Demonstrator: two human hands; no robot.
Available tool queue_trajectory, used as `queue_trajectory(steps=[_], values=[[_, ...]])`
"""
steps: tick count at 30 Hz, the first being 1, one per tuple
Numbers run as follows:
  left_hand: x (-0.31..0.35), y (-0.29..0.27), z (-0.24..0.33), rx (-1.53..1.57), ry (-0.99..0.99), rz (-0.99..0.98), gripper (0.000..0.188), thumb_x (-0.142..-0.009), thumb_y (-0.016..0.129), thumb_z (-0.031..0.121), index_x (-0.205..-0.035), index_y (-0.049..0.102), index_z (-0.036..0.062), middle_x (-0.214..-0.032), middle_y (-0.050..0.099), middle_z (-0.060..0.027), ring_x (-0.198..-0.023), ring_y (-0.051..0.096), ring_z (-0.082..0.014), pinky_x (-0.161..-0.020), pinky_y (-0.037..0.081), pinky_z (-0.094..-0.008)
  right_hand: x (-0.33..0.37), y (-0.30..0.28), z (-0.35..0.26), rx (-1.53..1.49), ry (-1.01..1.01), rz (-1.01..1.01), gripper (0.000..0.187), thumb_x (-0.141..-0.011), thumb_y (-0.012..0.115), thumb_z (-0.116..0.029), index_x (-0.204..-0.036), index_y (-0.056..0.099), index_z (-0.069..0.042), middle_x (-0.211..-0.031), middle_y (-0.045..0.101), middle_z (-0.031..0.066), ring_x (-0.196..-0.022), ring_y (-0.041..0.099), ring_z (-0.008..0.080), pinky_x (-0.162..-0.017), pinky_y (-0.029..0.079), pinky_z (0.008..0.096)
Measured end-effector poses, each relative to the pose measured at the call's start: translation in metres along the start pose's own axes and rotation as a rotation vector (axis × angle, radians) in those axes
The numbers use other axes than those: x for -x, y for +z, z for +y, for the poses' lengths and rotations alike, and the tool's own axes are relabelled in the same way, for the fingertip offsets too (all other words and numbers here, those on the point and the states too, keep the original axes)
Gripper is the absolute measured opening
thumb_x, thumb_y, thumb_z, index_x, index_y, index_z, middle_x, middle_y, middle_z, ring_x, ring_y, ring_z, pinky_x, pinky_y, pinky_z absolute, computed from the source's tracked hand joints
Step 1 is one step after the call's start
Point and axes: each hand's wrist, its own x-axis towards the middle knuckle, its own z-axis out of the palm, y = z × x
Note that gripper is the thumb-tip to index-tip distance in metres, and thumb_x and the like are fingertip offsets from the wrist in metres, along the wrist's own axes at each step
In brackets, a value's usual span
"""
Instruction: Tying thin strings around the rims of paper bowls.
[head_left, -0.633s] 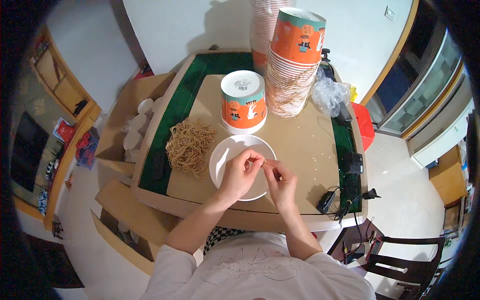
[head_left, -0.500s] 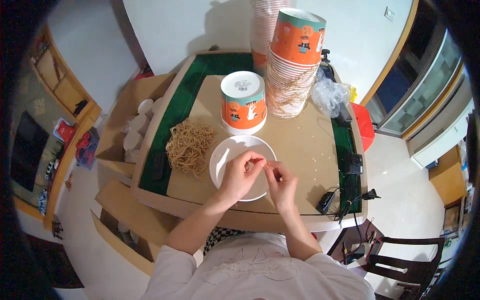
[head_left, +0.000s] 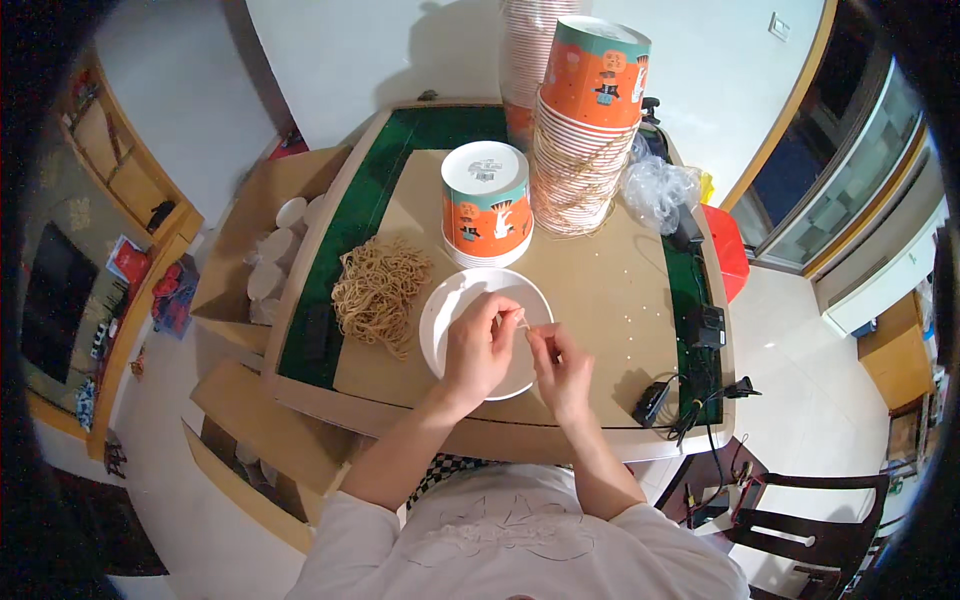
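Observation:
Over a round white paper bucket (head_left: 440,345), seen with its mouth up, both hands work close together. My left hand (head_left: 478,348) is closed in a pinch on a thin pale strand (head_left: 525,323), probably string, too fine to make out well. A short gap to the right, my right hand (head_left: 563,375) also pinches, seemingly on the same strand; its fingertips are partly hidden. Left of the bucket lies a tangled heap of tan string (head_left: 382,295). Just beyond it stand upside-down orange and teal paper buckets (head_left: 487,215), nested together.
A tall bucket stack (head_left: 585,150) wound with string rises at the back, with another stack (head_left: 540,60) behind. At right are a crumpled plastic bag (head_left: 660,195), black adapters (head_left: 707,327) and cables. Cardboard boxes (head_left: 225,265) stand left of the table, a dark chair (head_left: 815,530) lower right.
The fingertips have drawn slightly apart from touching, my left hand shifting a little left, and a bit of thin strand now shows between them. The bucket and heap look unmoved.

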Motion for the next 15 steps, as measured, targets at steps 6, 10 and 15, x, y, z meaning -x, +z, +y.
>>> queue_trajectory(steps=[6,10,15], values=[[-0.002,-0.005,0.005,0.016,-0.042,-0.095,0.008,-0.084,0.062,0.007,-0.088,0.057,0.0026,-0.079,0.063,-0.0078,-0.056,0.056,-0.0166,-0.051,0.044,-0.0287,-0.019,-0.017,-0.020,-0.113,0.083,-0.109,0.008,-0.086,0.063,-0.008,-0.090,0.064,-0.001,-0.075,0.064,0.0012,-0.054,0.044,0.0046,-0.049,0.037,0.0212],[-0.010,-0.013,0.029,0.010,-0.095,-0.155,0.008,-0.082,0.065,0.009,-0.085,0.060,0.0029,-0.078,0.062,-0.0081,-0.056,0.056,-0.0176,-0.051,0.043,-0.0291,-0.030,-0.028,-0.008,-0.207,0.109,-0.173,0.009,-0.086,0.062,-0.007,-0.094,0.064,-0.002,-0.080,0.065,-0.0001,-0.058,0.044,0.0028,-0.053,0.037,0.0190],[-0.009,-0.026,0.027,-0.083,-0.062,-0.275,0.008,-0.081,0.066,0.008,-0.080,0.060,0.0023,-0.075,0.060,-0.0075,-0.054,0.053,-0.0143,-0.050,0.041,-0.0279,-0.039,-0.043,-0.011,-0.321,0.156,-0.323,0.004,-0.086,0.060,-0.001,-0.087,0.064,0.000,-0.083,0.065,0.0033,-0.074,0.058,0.0080,-0.068,0.047,0.0214]])
